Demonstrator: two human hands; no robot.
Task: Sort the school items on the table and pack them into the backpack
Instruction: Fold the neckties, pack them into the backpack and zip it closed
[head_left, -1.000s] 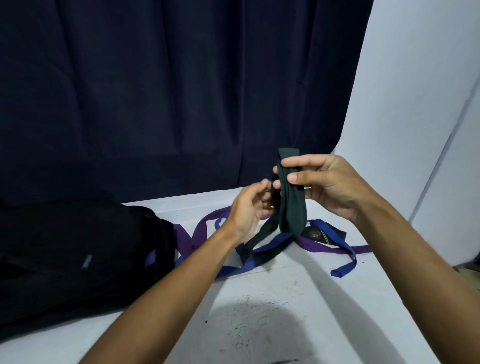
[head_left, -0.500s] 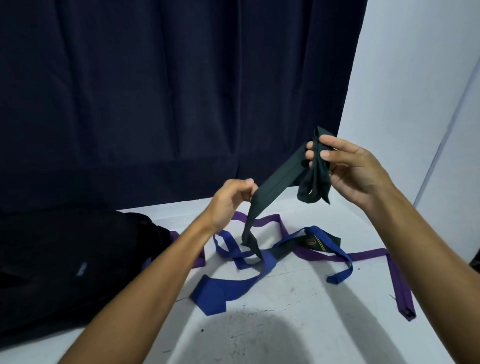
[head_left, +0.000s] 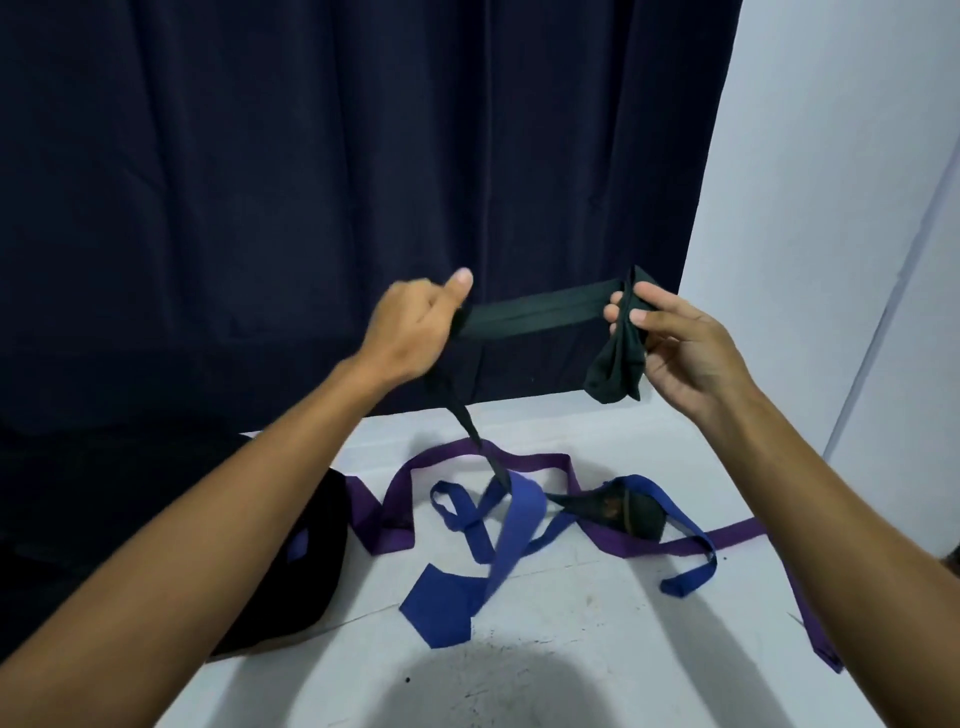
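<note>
A dark green tie (head_left: 540, 312) stretches level between my two hands above the table. My left hand (head_left: 415, 322) grips it with curled fingers, thumb up; from there the tie's thin tail hangs down to the table. My right hand (head_left: 670, 338) pinches a folded bunch of its wide end, which dangles below the fingers. On the white table (head_left: 597, 649) lie a blue tie (head_left: 493, 566) and a purple tie (head_left: 467, 457), tangled together. The black backpack (head_left: 291, 571) sits at the left, partly hidden behind my left arm.
A dark curtain (head_left: 311, 182) hangs behind the table and a pale wall (head_left: 841, 208) stands to the right. A dark green badge-like end (head_left: 623, 512) lies among the tangled ties. The purple tie's end reaches the table's right edge.
My hands have drawn apart and risen. The green tie, held folded upright before, now spans level between them. The view has tipped to show more of the table.
</note>
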